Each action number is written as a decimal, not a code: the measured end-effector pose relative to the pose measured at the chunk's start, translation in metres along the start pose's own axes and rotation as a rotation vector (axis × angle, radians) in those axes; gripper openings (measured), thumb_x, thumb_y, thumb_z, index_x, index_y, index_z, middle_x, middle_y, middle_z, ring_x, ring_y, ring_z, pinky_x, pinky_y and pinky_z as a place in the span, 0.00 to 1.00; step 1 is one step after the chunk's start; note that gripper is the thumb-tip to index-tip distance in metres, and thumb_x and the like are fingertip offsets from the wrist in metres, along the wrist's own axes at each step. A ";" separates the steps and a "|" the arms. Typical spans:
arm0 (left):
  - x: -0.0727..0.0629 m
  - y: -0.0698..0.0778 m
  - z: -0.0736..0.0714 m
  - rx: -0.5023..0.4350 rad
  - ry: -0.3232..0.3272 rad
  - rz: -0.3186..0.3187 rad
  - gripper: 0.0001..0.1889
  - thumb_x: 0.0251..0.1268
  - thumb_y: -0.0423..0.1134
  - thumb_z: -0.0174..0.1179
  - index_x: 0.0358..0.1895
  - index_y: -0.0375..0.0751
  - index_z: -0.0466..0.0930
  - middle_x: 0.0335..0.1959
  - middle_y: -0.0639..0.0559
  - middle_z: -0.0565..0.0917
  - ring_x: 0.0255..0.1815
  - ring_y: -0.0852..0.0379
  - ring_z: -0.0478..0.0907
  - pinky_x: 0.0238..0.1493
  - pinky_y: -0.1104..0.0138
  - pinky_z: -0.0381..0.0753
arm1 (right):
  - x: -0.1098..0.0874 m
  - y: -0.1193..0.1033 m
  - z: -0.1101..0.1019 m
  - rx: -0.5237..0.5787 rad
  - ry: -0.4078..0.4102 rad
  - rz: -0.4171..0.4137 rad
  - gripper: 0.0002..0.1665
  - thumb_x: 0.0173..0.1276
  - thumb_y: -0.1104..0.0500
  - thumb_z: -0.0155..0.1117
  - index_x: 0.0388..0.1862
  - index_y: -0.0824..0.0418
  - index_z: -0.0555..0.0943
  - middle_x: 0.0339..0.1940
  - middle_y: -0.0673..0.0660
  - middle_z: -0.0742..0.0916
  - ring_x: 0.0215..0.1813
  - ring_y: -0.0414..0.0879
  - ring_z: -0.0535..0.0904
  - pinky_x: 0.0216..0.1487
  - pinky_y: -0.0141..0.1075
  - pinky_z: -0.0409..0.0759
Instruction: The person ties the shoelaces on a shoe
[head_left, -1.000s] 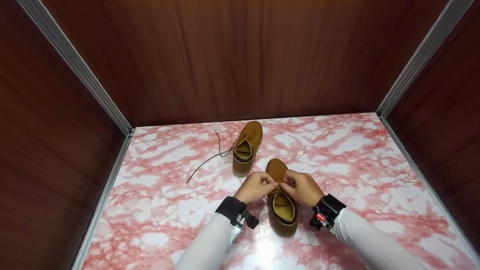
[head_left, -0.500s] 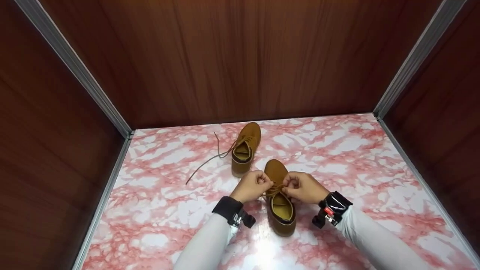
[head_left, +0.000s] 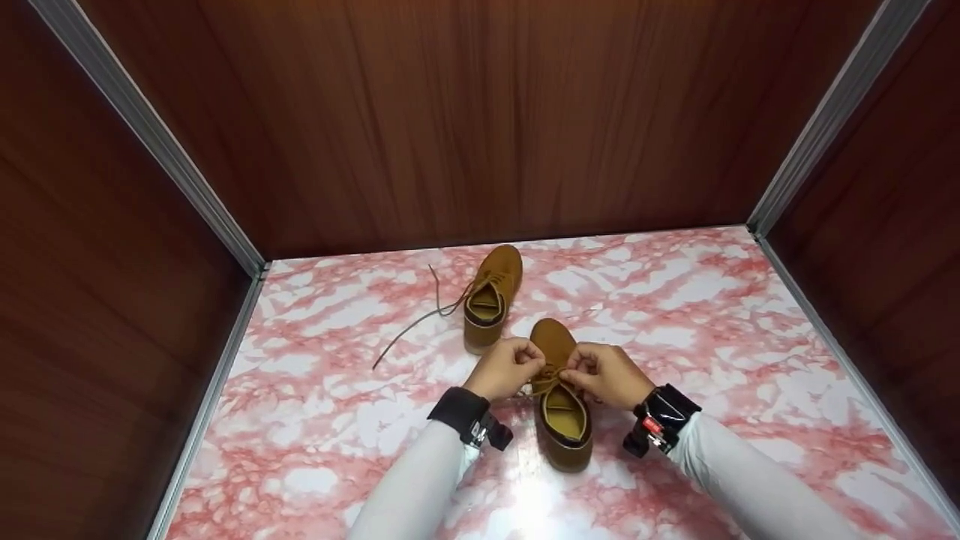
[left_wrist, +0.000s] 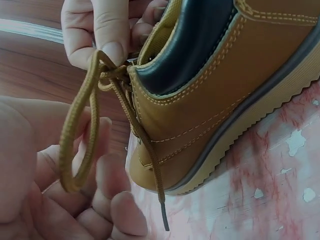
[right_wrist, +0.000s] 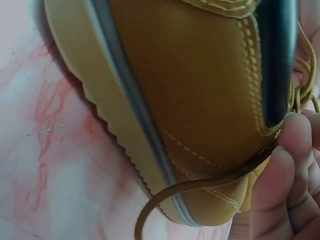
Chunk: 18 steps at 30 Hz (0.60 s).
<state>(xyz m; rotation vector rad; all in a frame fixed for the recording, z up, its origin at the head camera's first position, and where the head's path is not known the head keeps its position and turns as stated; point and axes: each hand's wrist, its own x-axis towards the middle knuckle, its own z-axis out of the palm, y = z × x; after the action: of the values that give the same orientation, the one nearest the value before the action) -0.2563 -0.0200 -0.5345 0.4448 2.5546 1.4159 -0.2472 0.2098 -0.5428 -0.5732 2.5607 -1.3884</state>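
Note:
A tan leather shoe [head_left: 566, 454] with a dark padded collar stands on the floor, its toe pointing away from me. Over its tongue, my left hand [head_left: 510, 367] has its fingertips bent together at a loop of brown shoelace [left_wrist: 67, 155], which runs past the thumb and index finger in the left wrist view. Across from it my right hand [head_left: 611, 375] pinches the lace right by the knot [left_wrist: 112, 75]. One loose lace end [left_wrist: 159, 185] hangs down the shoe's side. Another strand [right_wrist: 200, 185] trails from the right fingertips over the sole edge.
A matching tan shoe [head_left: 486, 335] stands farther back and slightly left. Its untied lace [head_left: 409, 326] stretches leftward over the pink and white marbled floor [head_left: 315, 427]. Dark wood panels [head_left: 480, 120] with grey metal corner strips [head_left: 172, 161] enclose the back and both sides.
My hands have drawn slightly apart from where their fingertips nearly met over the knot, the left one moving left. More of the lacing shows between them. Both shoes stay in place.

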 end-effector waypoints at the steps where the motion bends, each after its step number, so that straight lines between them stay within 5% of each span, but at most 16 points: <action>1: 0.001 0.001 0.001 0.015 -0.005 0.008 0.06 0.73 0.41 0.65 0.41 0.46 0.89 0.34 0.56 0.85 0.35 0.65 0.77 0.42 0.70 0.78 | 0.000 0.001 0.000 -0.001 0.006 -0.007 0.09 0.71 0.56 0.72 0.34 0.57 0.81 0.24 0.54 0.86 0.18 0.44 0.79 0.17 0.32 0.78; 10: 0.005 0.003 0.008 0.059 -0.079 0.061 0.06 0.74 0.42 0.65 0.41 0.46 0.89 0.34 0.57 0.86 0.36 0.67 0.78 0.45 0.72 0.78 | 0.000 0.005 0.001 0.002 0.026 -0.067 0.08 0.69 0.56 0.73 0.35 0.57 0.82 0.22 0.55 0.86 0.19 0.53 0.82 0.18 0.30 0.77; 18: 0.005 0.002 0.009 0.000 -0.088 0.042 0.07 0.76 0.41 0.63 0.39 0.44 0.86 0.29 0.61 0.79 0.31 0.66 0.75 0.37 0.73 0.75 | -0.002 0.003 -0.004 -0.024 0.046 -0.047 0.08 0.69 0.58 0.74 0.37 0.57 0.82 0.26 0.53 0.87 0.21 0.39 0.79 0.21 0.31 0.80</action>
<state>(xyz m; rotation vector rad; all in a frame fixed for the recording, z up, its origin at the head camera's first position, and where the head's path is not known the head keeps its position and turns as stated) -0.2578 -0.0104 -0.5372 0.5518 2.4893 1.3783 -0.2470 0.2153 -0.5427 -0.6165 2.6194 -1.4029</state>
